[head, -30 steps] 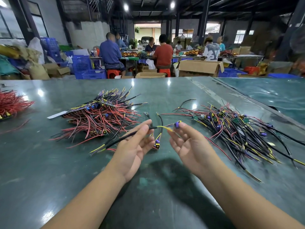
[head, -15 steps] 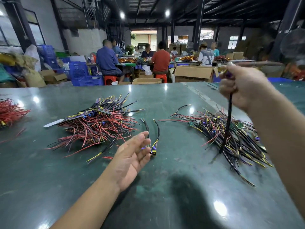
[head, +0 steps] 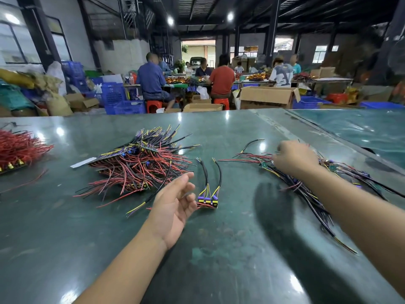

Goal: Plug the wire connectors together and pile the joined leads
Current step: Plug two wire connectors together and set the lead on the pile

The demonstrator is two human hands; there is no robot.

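Observation:
A big heap of red and black leads (head: 140, 165) lies left of centre on the green table (head: 219, 249). On the right is a looser pile of black, red and yellow leads (head: 306, 194). Between them sit a few short black leads with purple and yellow connectors (head: 207, 199). My left hand (head: 175, 200) hovers just left of those connectors, fingers relaxed and holding nothing. My right hand (head: 293, 159) is down on the far end of the right pile, back of the hand toward me. Its fingers are hidden among the wires.
A bundle of red wires (head: 17, 148) lies at the table's far left edge. A white strip (head: 83, 162) pokes out from the left heap. A raised seam (head: 341, 137) borders a second table on the right. Beyond are people seated, cardboard boxes and blue crates.
My right hand, which had lifted a black lead high above the right pile, has come down onto that pile. My left hand has stayed beside the small connectors, still open.

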